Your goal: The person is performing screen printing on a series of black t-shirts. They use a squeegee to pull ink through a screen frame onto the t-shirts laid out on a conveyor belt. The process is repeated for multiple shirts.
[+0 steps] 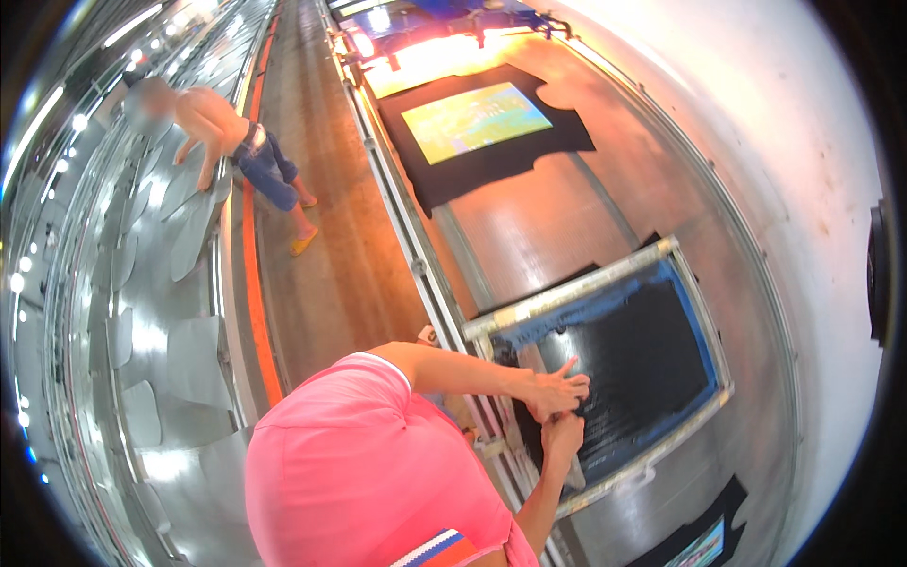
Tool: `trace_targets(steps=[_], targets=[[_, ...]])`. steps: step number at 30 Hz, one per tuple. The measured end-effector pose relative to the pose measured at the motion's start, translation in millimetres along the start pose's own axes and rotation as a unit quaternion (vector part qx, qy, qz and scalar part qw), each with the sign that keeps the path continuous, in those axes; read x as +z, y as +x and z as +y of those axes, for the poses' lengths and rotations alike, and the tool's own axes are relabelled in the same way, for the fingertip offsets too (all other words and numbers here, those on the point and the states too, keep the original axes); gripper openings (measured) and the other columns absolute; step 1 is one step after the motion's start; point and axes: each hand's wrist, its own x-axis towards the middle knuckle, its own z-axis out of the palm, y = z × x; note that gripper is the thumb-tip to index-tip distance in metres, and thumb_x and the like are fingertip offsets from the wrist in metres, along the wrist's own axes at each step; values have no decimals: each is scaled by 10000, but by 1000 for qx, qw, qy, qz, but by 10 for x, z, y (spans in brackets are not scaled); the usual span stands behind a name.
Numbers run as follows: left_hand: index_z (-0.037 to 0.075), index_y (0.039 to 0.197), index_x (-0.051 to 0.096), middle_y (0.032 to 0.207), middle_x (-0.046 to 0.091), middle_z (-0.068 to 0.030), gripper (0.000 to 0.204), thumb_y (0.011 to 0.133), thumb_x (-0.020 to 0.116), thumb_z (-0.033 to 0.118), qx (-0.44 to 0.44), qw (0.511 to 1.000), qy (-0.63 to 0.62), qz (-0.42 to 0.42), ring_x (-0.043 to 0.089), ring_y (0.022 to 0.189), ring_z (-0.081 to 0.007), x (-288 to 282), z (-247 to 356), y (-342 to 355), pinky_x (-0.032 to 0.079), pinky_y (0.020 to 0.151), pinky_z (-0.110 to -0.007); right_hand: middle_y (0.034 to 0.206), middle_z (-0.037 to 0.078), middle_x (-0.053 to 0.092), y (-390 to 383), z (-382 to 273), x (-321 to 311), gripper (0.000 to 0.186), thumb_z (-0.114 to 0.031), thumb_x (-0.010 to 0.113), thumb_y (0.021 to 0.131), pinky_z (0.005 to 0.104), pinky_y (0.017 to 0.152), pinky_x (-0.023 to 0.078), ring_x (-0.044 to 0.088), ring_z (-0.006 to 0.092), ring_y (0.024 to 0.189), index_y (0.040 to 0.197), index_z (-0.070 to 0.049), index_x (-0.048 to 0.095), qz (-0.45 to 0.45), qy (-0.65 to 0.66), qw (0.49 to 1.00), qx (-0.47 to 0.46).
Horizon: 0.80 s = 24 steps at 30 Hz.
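A screen-printing frame (605, 283) with a pale, worn rim lies tilted across the long table. Its mesh (642, 359) is covered in dark ink, with blue along the inner borders. Both hands grip a squeegee (574, 475) near the frame's left side; most of its handle is hidden under them. My left hand (557, 391) is closed over it, with the thumb or a finger sticking up. Just below, nearly touching it, my right hand (564, 435) is wrapped round the same squeegee.
Farther along the table lies a black fabric piece (491, 170) with a bright print, beside a glowing heater (444, 59). Another printed black piece (699, 539) is at lower right. A metal rail (416, 255) edges the table. Across the aisle (331, 217), a person (227, 137) bends over another table.
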Motion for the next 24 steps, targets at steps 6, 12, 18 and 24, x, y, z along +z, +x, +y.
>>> trace_targets(steps=[6, 12, 18, 24], targets=[[60, 1033, 659, 1099, 592, -130, 371, 721, 798, 205, -76, 946, -90, 302, 491, 1216, -328, -1889, -2056, -1285, 328, 1076, -578, 926, 183, 687, 735, -1245, 143, 262, -193, 746, 767, 501, 821, 521, 616, 383, 959, 916, 16, 694, -5, -80, 992, 100], [36, 822, 706, 867, 694, -124, 107, 835, 694, 141, -343, 785, 41, 514, 623, 990, -317, -4434, -5219, -3586, 480, 911, -415, 986, 164, 707, 1691, -3293, 129, 257, -238, 652, 812, 514, 852, 542, 656, 375, 999, 971, -56, 739, -44, -193, 941, 275], [9, 919, 726, 771, 711, -133, 220, 889, 654, 215, -469, 435, -122, 759, 678, 739, -221, -6030, -8117, -6491, 519, 697, -376, 1227, 159, 661, 2525, -4736, 63, 398, -428, 628, 847, 634, 861, 471, 557, 388, 1180, 1122, -159, 731, -140, -320, 879, 323], [-17, 917, 711, 773, 659, -49, 218, 880, 634, 183, -533, 290, 46, 793, 598, 705, -148, -8102, -10341, -9238, 476, 658, -336, 1150, 152, 694, 3677, -5866, 814, 338, -388, 599, 848, 622, 831, 485, 576, 393, 1166, 1032, -154, 761, -198, -330, 866, 318]])
